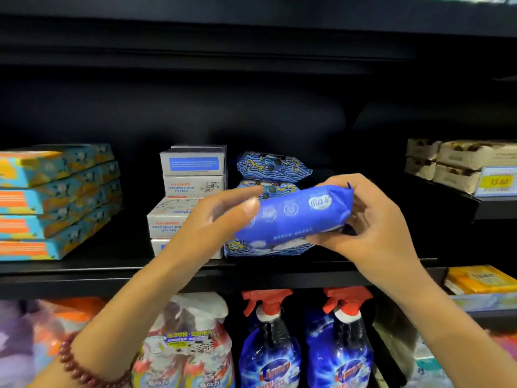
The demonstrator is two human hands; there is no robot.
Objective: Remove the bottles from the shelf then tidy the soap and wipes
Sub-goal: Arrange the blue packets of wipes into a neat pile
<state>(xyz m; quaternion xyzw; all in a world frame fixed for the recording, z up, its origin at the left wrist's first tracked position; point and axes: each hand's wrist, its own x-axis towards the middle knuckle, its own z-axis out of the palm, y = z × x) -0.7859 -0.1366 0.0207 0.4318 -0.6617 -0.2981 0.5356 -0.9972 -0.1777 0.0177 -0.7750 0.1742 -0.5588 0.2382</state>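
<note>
Both my hands hold a blue wipes pack (293, 217) in front of the middle shelf (112, 266). My left hand (212, 222) grips its left end and my right hand (372, 219) grips its right end. Behind it, patterned blue wipes packs (272, 163) are stacked on the shelf, the lower ones partly hidden. To their left stands a stack of white soap boxes (193, 169), some turned upside down. No bottle stands on the middle shelf.
Teal and orange flat boxes (58, 200) are piled at the shelf's left. Beige boxes (458, 161) with a yellow price tag (499, 182) sit at the right. Below, two blue spray bottles (270, 351) with red triggers stand beside refill pouches (184, 351).
</note>
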